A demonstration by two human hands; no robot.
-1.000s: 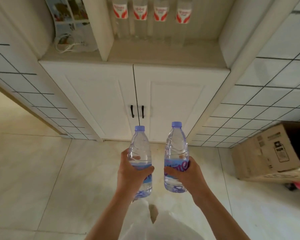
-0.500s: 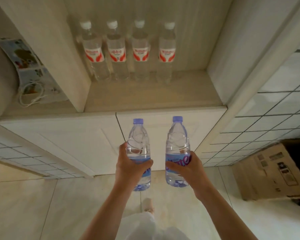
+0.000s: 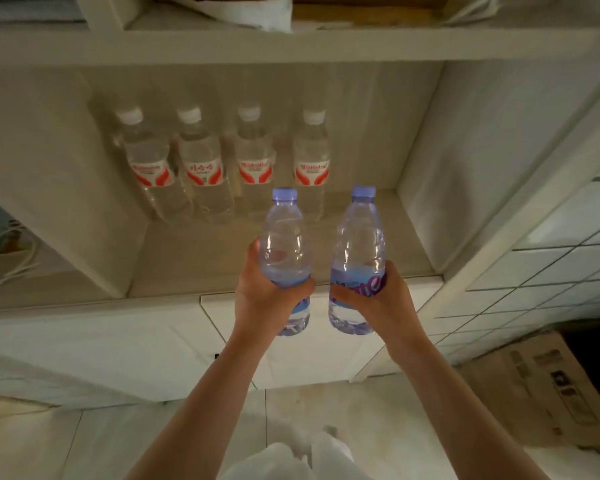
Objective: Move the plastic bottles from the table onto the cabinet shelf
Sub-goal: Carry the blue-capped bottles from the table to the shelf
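While four red-labelled bottles (image 3: 222, 168) lined the shelf (image 3: 194, 268) back, my left hand (image 3: 267, 292) gripped one blue-capped bottle (image 3: 286, 251) and my right hand (image 3: 378, 296) another (image 3: 359, 244), both upright just before the shelf's front edge, apparently ready for the open front space.

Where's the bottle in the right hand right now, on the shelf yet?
Not yet: the right-hand bottle is upright in the right hand, mid-frame in the head view, beside the left-hand bottle, before the shelf's front edge.
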